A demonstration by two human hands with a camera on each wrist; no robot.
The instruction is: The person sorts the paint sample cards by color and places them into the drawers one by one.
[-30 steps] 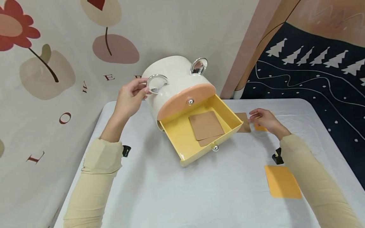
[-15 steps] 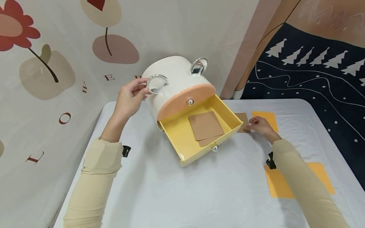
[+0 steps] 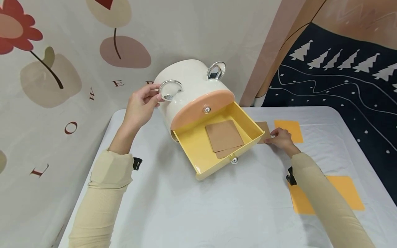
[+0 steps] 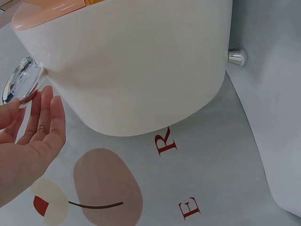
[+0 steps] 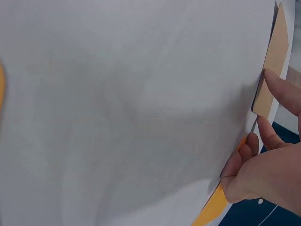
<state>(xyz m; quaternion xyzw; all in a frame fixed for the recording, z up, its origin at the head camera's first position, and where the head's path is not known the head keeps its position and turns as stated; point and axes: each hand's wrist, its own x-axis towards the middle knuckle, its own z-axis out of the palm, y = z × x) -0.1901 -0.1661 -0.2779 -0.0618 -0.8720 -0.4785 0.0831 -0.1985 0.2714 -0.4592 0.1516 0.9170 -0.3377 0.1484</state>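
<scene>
A rounded white drawer box (image 3: 184, 74) has a peach upper front (image 3: 201, 108) and two silver ear-like rings. My left hand (image 3: 138, 108) pinches the left silver ring (image 3: 170, 81) between thumb and fingers; the left wrist view shows the same ring (image 4: 19, 77). Beneath the peach front, the yellow drawer (image 3: 190, 148) is pulled out, with brown square cards (image 3: 224, 136) overlapping in it. Right of the drawer, my right hand (image 3: 281, 138) pinches a brown card (image 3: 263, 130) by its near corner. In the right wrist view, thumb and index finger meet this card (image 5: 273, 66) at its edge.
An orange card (image 3: 294, 129) lies just behind the right hand. Nearer, two more orange cards (image 3: 348, 193) lie partly under the right forearm. The drawer's silver knob (image 3: 234, 160) sticks out in front. A printed cloth wall (image 3: 186, 31) stands close behind the box.
The right hand has moved left, off the rear orange card, and lowered to the brown card's corner, which it now pinches. The left hand stays on the ring.
</scene>
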